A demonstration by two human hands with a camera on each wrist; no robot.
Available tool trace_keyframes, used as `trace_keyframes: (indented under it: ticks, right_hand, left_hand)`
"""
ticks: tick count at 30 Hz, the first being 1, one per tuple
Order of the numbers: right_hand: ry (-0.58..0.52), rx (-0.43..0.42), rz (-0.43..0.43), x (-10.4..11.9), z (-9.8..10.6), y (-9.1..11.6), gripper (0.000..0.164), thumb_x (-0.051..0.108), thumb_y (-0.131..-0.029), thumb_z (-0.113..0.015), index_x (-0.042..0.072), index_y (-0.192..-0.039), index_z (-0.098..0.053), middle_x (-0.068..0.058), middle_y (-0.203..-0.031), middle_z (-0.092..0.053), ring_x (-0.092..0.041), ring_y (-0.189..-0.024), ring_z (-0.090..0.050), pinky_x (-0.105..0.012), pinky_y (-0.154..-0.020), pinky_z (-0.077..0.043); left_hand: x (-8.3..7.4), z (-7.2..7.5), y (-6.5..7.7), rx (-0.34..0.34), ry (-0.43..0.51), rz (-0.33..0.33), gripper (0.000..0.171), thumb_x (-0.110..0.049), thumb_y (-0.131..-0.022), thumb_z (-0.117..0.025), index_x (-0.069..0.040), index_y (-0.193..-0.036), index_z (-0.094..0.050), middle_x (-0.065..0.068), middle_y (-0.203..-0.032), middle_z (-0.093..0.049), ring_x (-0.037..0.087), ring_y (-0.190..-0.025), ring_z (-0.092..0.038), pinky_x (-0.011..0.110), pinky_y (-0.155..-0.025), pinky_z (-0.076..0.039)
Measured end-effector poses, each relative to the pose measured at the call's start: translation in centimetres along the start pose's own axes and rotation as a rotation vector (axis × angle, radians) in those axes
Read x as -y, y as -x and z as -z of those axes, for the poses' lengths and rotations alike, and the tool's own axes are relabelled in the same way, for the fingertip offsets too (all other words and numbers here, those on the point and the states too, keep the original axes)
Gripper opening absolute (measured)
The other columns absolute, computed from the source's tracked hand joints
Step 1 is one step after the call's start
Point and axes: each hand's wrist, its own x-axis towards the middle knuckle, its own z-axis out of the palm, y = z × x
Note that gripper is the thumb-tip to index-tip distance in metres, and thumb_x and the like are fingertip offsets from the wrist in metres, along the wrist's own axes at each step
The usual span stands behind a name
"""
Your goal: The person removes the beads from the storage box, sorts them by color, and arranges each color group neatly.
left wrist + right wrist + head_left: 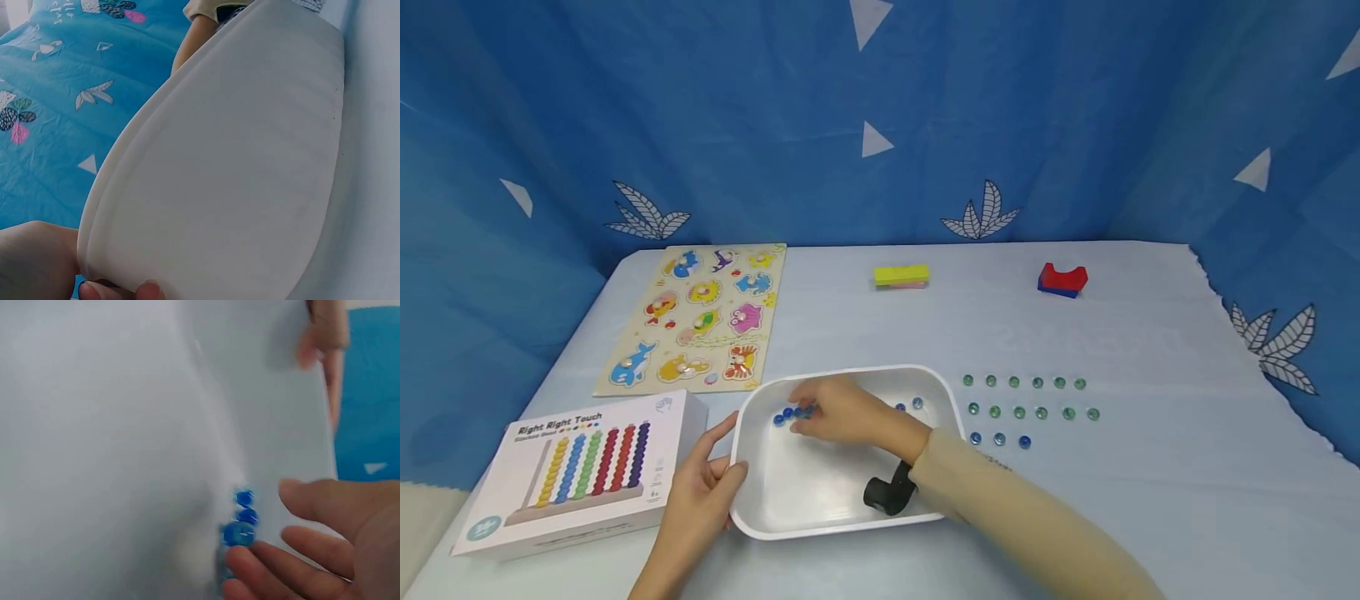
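A white rectangular tray (805, 500) tilts slightly, its left end gripped by my left hand (703, 483), thumb over the rim and fingers beneath. The left wrist view shows the tray's outer side (212, 162) with fingertips (150, 289) at its lower edge. Inside the tray, my right hand (842, 408) reaches to the far left corner, over a row of blue glass marbles (778, 420). Its thumb (300, 494) and fingers are spread apart, fingertips right at a teal-blue marble (239, 534). Several marbles are partly hidden behind the fingers. Another marble (917, 403) lies at the tray's far right.
Right of the tray, green marbles (1018, 412) and blue ones (1025, 442) lie in 3 rows. A bead-toy box (587, 467) stands left, before a sea-animal puzzle board (700, 317). Yellow blocks (901, 275) and a red block (1063, 277) sit at the back.
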Motion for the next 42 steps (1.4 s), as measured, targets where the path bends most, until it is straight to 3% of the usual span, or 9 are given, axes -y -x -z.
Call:
trace_keyframes:
  ticks: [7,14,25,29,35,38,42]
  right_hand:
    - [0.079,-0.018,0.074,0.8,-2.1,-1.2,0.032,0.016,-0.075,-0.07,0.01,-0.106,-0.067,0.003,-0.089,-0.068,0.0,-0.074,-0.056,-0.007,-0.067,-0.042]
    - [0.144,-0.021,0.082,1.5,-2.9,-2.1,0.021,0.02,-0.074,-0.07,0.019,-0.096,-0.07,0.013,-0.071,-0.062,0.005,-0.063,-0.05,-0.007,-0.058,-0.037]
    - [0.293,0.02,0.128,2.3,-2.4,-1.8,0.014,0.024,-0.075,-0.068,0.025,-0.089,-0.071,0.015,-0.072,-0.062,0.004,-0.066,-0.049,-0.008,-0.059,-0.036]
    - [0.18,0.03,0.096,2.4,-1.3,-1.0,0.013,0.025,-0.078,-0.067,0.025,-0.09,-0.07,0.015,-0.076,-0.061,0.003,-0.065,-0.05,-0.01,-0.059,-0.038]
    - [-0.126,-0.003,0.102,2.0,2.0,1.8,0.016,0.024,-0.081,-0.065,0.023,-0.097,-0.068,0.013,-0.088,-0.065,-0.002,-0.07,-0.055,-0.013,-0.061,-0.047]
    - [-0.26,-0.055,0.13,0.9,4.0,4.0,0.017,0.021,-0.081,-0.065,0.022,-0.098,-0.068,0.011,-0.094,-0.066,-0.006,-0.076,-0.056,-0.018,-0.066,-0.05]
    - [-0.331,-0.171,0.129,-1.1,6.5,7.3,0.018,0.02,-0.082,-0.064,0.019,-0.099,-0.068,0.007,-0.096,-0.066,-0.009,-0.077,-0.056,-0.023,-0.068,-0.049]
  left_hand:
    - [0.1,0.0,0.0,-0.008,0.003,-0.029,0.052,-0.001,-0.087,-0.048,-0.015,-0.135,-0.034,0.011,-0.068,-0.066,0.007,-0.032,-0.042,0.024,-0.032,-0.037]
    - [0.1,0.1,0.1,-0.01,-0.006,-0.012,0.054,-0.001,-0.086,-0.048,-0.017,-0.136,-0.033,0.01,-0.067,-0.065,0.008,-0.032,-0.042,0.024,-0.032,-0.037]
    - [0.2,0.2,0.2,-0.009,-0.009,-0.023,0.054,-0.002,-0.087,-0.048,-0.019,-0.136,-0.033,0.009,-0.068,-0.065,0.007,-0.032,-0.041,0.024,-0.032,-0.036]
    - [-0.1,0.1,0.2,-0.009,-0.01,-0.034,0.053,-0.001,-0.087,-0.048,-0.017,-0.135,-0.034,0.012,-0.07,-0.067,0.007,-0.032,-0.042,0.024,-0.032,-0.037]
    - [-0.3,0.0,0.2,-0.009,-0.02,-0.009,0.053,-0.002,-0.087,-0.048,-0.017,-0.136,-0.034,0.013,-0.074,-0.067,0.009,-0.032,-0.043,0.024,-0.033,-0.038]
    - [-0.4,0.0,0.2,-0.007,-0.016,0.009,0.054,-0.002,-0.087,-0.048,-0.018,-0.136,-0.034,0.015,-0.077,-0.068,0.011,-0.033,-0.044,0.024,-0.034,-0.039]
    - [-0.2,0.0,0.2,-0.011,-0.016,0.013,0.054,-0.003,-0.087,-0.049,-0.017,-0.137,-0.033,0.015,-0.079,-0.068,0.012,-0.034,-0.045,0.024,-0.034,-0.039]
